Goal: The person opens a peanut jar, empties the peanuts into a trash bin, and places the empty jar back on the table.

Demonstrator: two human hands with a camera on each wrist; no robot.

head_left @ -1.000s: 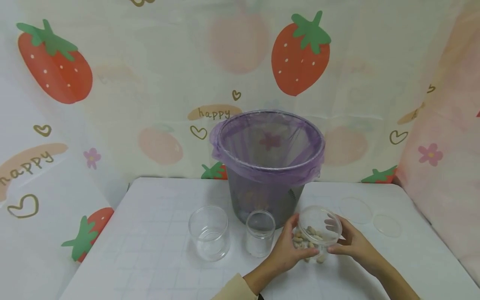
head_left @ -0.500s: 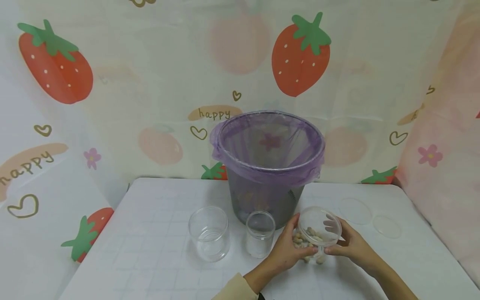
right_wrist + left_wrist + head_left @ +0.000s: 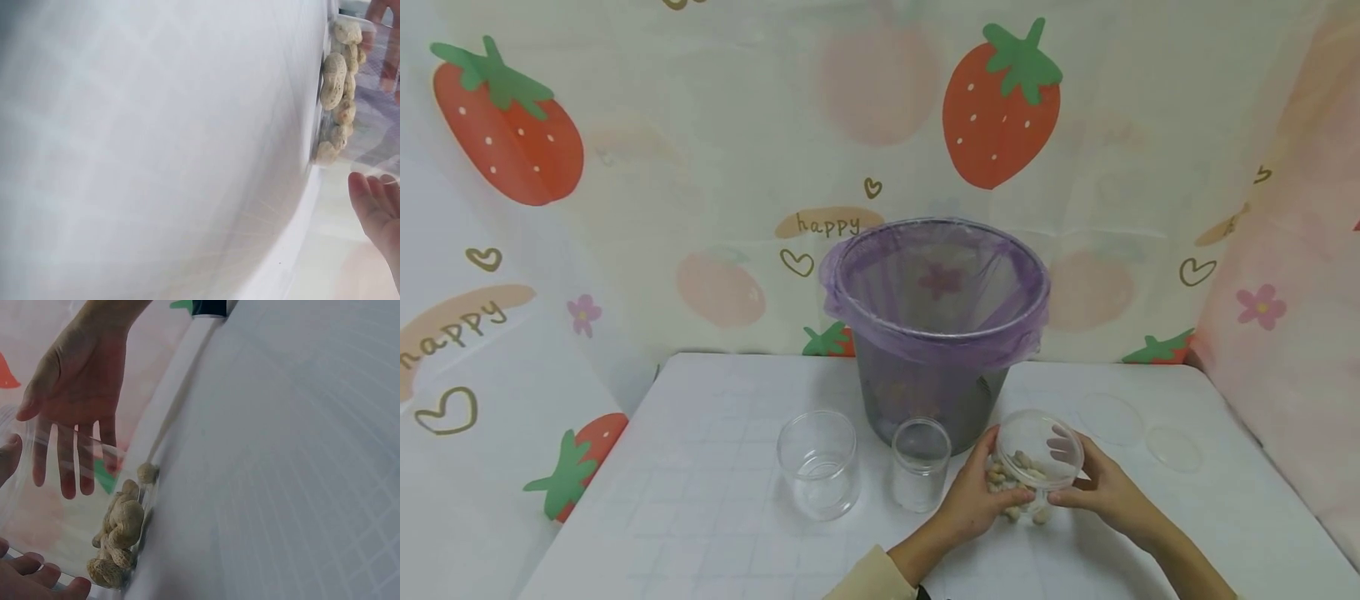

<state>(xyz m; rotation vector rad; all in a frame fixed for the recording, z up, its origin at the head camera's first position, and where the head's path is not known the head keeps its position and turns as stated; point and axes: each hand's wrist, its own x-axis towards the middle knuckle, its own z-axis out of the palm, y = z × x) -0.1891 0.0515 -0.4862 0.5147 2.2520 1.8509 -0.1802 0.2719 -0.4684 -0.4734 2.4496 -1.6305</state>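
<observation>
While both hands [image 3: 968,500] [image 3: 1108,492] grasp the clear jar [image 3: 1051,452], the left thumb [image 3: 1011,499] partly hides the peanuts [image 3: 124,522] inside.

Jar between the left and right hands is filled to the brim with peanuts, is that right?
Not to the brim: the left wrist view shows peanuts only at the bottom. The jar is indeed between the left hand and right hand.

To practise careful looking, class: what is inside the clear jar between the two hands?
The clear jar holds unshelled peanuts at its bottom. In the head view the left hand covers part of them; they also overlap, so the full number cannot be told.
</observation>
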